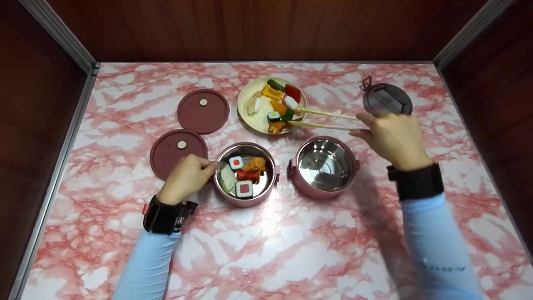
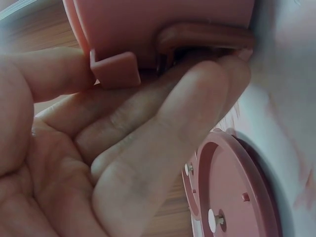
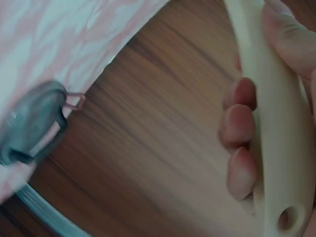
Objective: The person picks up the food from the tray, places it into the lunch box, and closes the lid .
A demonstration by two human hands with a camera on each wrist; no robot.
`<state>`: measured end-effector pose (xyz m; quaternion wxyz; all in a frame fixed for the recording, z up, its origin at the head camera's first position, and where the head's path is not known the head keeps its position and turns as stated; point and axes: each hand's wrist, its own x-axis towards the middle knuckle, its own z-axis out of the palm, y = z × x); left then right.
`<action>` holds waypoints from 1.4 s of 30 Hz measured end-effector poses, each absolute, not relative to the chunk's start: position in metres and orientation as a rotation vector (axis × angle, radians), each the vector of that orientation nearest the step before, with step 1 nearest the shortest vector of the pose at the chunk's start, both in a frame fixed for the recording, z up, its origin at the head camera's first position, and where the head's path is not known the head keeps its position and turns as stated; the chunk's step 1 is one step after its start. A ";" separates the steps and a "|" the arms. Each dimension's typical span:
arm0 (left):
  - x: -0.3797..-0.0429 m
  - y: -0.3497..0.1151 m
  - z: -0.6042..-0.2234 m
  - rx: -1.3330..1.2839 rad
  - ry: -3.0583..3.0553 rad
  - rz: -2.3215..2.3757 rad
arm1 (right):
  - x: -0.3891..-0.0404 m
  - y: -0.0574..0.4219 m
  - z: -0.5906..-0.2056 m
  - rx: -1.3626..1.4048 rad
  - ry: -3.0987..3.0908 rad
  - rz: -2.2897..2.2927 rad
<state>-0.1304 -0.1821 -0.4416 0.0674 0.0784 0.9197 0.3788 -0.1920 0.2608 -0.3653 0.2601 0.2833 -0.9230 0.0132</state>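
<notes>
My left hand point(image 1: 187, 177) holds the left side of a pink steel-lined lunch box point(image 1: 245, 203), thumb at the rim clip and fingers at the folding handle point(image 2: 207, 37). Inside the box lie two sushi rolls point(image 1: 244, 188), a fried piece point(image 1: 255, 164), a red piece point(image 1: 248, 175) and a pale slice point(image 1: 227, 178). In my right hand point(image 1: 395, 137) are cream tongs point(image 1: 325, 125), gripped by the handle point(image 3: 284, 123). Their spread tips reach over the right side of a cream plate point(image 1: 255, 121), beside a white piece point(image 1: 290, 101) and a green piece point(image 1: 288, 114).
A second pink lunch box point(image 1: 322, 193) stands right of the first, its shiny inside bare. Two dark-red lids point(image 1: 204, 116) lie at the left. A grey lid point(image 1: 387, 100) with a loop is at the back right. Wood-look walls point(image 1: 266, 31) enclose the table.
</notes>
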 end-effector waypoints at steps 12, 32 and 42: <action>-0.131 -0.183 -0.442 0.203 2.742 1.135 | -0.230 0.234 -0.336 1.039 -2.444 -0.170; -0.131 -0.183 -0.443 0.220 2.773 1.121 | -0.258 0.222 -0.310 1.075 -2.689 -0.278; -0.130 -0.182 -0.442 0.210 2.764 1.125 | -0.266 0.218 -0.297 1.175 -2.751 -0.414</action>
